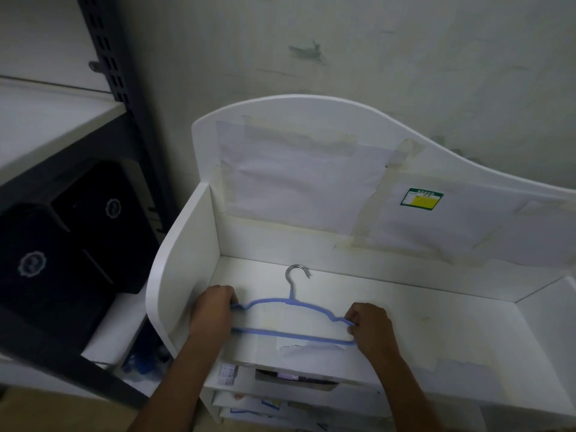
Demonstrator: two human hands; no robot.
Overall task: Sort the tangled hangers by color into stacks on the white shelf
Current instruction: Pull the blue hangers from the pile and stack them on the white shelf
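Overhead, the head camera looks down on a white shelf (420, 319) with a curved back panel and low side walls, standing against a stained, scuffed pale wall (343, 57). Sheets of white paper (299, 188) are taped across the back panel, and the right-hand sheet carries a small green and yellow label (421, 199). More tape and a torn paper scrap (308, 349) sit along the front edge of the top surface. Below that edge, lower tiers of the shelf hold papers and small items too dim to make out. To the left stands a dark metal rack (109, 57) with a perforated upright, and black boxes (71, 241) bearing pale round emblems sit on its lower level.

A blue hanger (293, 332) lies flat at the left part of the shelf's top surface. Its long axis runs left to right, roughly parallel with the front edge, and its silver metal hook (296, 275) points away toward the back panel, the hook's opening turned right.

The left hand (215, 310) grips the hanger's left end with curled fingers. The right hand (371, 328) pinches the right end, fingers curled around the corner.
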